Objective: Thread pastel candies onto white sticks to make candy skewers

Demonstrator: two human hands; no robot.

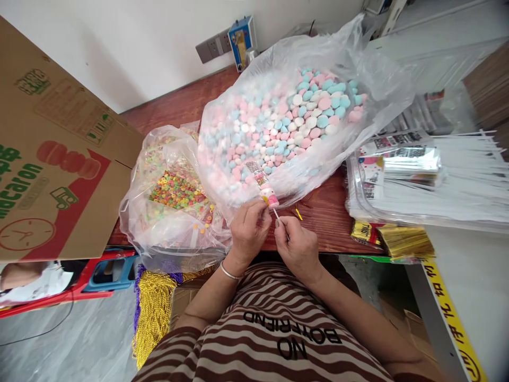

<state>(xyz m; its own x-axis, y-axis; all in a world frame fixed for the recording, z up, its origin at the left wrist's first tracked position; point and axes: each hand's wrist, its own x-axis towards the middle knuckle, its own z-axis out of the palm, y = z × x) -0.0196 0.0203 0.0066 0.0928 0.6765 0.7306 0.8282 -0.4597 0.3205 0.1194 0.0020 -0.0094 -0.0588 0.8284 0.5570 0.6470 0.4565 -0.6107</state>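
A small printed clear packet (260,180) with pink and white candy in it lies against the big bag, its lower end towards me. My left hand (249,225) is closed in a pinch at that lower end, where a bit of gold tie (265,199) shows by the fingertips. From the packet's end a thin white stick (275,214) comes out, and my right hand (296,241) pinches it. What lies under my left fingers is partly hidden. Just beyond both hands is a large clear bag (342,143) of pink, blue and white candies (314,122).
At left are a bag of small coloured rings (175,190) and a cardboard box (59,148). On the right, a clear tray (353,196) holds white sticks (469,180) and wrappers, with gold twist ties (407,242) in front. A loose gold tie (299,214) lies on the table (334,228).
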